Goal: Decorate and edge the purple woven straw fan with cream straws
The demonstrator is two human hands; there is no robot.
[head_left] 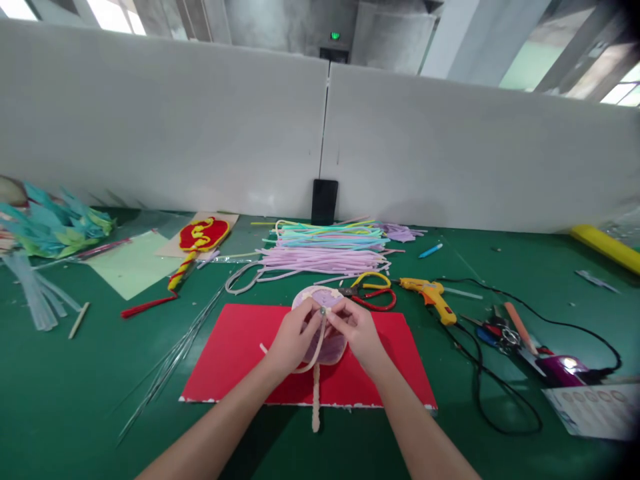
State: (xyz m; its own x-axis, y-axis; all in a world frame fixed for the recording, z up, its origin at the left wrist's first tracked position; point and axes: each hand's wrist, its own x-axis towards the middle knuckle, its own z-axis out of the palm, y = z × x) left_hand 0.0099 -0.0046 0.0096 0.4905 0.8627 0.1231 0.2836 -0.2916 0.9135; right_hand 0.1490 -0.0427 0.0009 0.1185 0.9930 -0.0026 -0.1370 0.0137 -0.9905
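My left hand (294,335) and my right hand (359,332) meet fingertip to fingertip, both pinching a cream pipe cleaner (318,348). Its tail loops down and off to the left under my left hand. A small shiny grey spot, perhaps a bead, shows between the fingertips. Just beneath them lies a round lilac fan (334,351) with a pale rim, partly covered by my hands. Its cream wrapped handle (316,400) points toward me past the edge of a red board (240,350).
Bundled pastel pipe cleaners (325,260) lie behind the board, near scissors (375,291). To the right are a yellow glue gun (431,297) with its cord and pliers (505,337). A red-and-yellow fan (204,235) and thin wires (180,353) lie left. A phone (325,202) leans against the partition.
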